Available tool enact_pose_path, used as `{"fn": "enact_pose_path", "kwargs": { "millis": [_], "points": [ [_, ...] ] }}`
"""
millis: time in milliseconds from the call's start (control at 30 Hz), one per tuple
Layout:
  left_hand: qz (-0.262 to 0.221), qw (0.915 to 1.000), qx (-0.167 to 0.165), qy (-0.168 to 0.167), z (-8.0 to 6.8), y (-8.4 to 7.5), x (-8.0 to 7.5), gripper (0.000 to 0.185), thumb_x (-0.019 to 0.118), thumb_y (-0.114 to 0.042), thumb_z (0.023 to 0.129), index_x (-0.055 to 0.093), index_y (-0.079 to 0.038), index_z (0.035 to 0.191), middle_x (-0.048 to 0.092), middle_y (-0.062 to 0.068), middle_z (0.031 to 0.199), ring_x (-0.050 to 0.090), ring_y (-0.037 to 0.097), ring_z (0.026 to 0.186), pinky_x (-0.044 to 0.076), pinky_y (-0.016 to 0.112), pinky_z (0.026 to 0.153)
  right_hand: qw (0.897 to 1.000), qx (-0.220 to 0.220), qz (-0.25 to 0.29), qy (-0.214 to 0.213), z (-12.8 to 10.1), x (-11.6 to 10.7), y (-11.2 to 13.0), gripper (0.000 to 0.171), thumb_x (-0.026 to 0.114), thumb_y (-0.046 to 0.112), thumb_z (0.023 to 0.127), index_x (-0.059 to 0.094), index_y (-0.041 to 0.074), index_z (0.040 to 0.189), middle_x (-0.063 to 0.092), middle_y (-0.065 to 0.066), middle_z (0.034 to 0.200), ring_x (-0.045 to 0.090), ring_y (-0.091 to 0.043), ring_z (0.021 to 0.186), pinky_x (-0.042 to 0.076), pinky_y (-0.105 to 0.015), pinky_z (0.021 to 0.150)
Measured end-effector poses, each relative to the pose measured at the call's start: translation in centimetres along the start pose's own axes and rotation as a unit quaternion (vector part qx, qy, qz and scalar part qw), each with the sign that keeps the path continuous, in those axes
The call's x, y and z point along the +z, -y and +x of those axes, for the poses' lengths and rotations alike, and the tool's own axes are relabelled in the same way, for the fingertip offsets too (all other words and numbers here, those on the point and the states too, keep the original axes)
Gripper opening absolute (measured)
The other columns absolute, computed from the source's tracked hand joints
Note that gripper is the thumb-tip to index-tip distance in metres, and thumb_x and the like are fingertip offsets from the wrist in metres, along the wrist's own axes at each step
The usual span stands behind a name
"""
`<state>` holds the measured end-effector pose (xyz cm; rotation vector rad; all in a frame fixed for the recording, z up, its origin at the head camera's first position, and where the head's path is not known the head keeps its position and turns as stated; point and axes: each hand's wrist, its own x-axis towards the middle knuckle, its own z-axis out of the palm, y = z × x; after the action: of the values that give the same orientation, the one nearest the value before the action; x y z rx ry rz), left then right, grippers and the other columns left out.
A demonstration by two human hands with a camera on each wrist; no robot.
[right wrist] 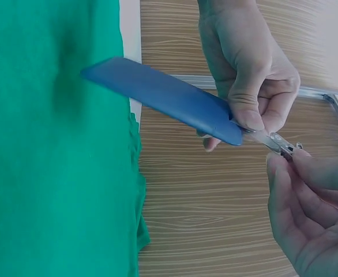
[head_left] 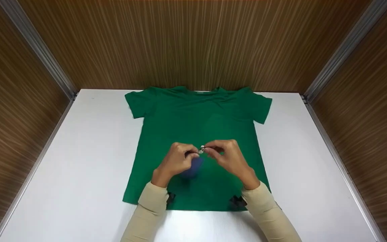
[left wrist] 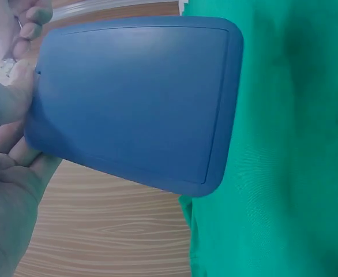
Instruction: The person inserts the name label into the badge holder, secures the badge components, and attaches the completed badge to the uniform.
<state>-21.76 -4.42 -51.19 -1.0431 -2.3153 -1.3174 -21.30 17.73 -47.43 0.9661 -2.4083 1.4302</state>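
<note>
A green T-shirt lies spread on the white table. Above its lower half, my left hand pinches a blue badge holder by its narrow end, near a clear strap. The holder is a flat panel with rounded corners, hanging tilted over the cloth and apart from it. At the strap's far end is a small metal badge clip, which my right hand grips between thumb and fingertips. In the right wrist view the holder shows nearly edge-on.
The white table extends on both sides of the shirt. Wood-grain panels stand at the back and sides, with metal rails along their corners. Black pieces sit at both wrists, by the beige sleeves.
</note>
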Motion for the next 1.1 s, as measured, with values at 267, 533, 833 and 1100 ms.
{"fn": "enact_pose_path", "kwargs": {
  "millis": [267,533,833,1100],
  "points": [
    [-0.018,0.9996,-0.02,0.007,0.2,-0.1,-0.1,0.006,0.071,-0.003,0.095,0.075,0.0,0.093,0.077,0.013,0.091,0.074,0.021,0.081,0.063,0.038,0.075,0.999,0.018,-0.006,-0.03,-0.1,-0.8,0.0,0.012,0.069,0.008,0.098,0.079,0.004,0.092,0.075,-0.008,0.078,0.069,-0.02,0.061,0.058,-0.021,0.06],
    [-0.044,0.999,-0.006,0.002,0.5,-0.4,0.2,0.017,0.071,-0.011,0.098,0.074,-0.003,0.112,0.078,0.01,0.104,0.075,0.02,0.096,0.062,0.039,0.088,0.998,-0.039,-0.01,-0.056,-0.2,-0.3,-0.1,0.013,0.067,0.003,0.098,0.075,0.001,0.089,0.073,-0.007,0.073,0.067,-0.016,0.058,0.058,-0.026,0.055],
    [-0.069,0.9948,0.043,-0.062,0.8,-0.6,0.8,0.022,0.069,-0.007,0.098,0.072,-0.002,0.119,0.078,0.011,0.107,0.076,0.021,0.094,0.063,0.034,0.085,0.997,-0.043,-0.012,-0.068,0.0,0.1,0.2,0.011,0.068,0.002,0.097,0.076,0.002,0.089,0.072,-0.007,0.072,0.068,-0.019,0.057,0.06,-0.033,0.055],
    [-0.019,0.9878,0.037,-0.15,1.0,-0.7,2.0,0.019,0.08,-0.009,0.09,0.075,-0.001,0.106,0.079,0.011,0.094,0.077,0.02,0.082,0.064,0.038,0.072,0.992,-0.065,-0.015,-0.104,0.0,0.2,0.4,0.007,0.072,-0.002,0.093,0.078,0.0,0.088,0.074,-0.008,0.071,0.067,-0.016,0.055,0.056,-0.017,0.057]
  ]
}}
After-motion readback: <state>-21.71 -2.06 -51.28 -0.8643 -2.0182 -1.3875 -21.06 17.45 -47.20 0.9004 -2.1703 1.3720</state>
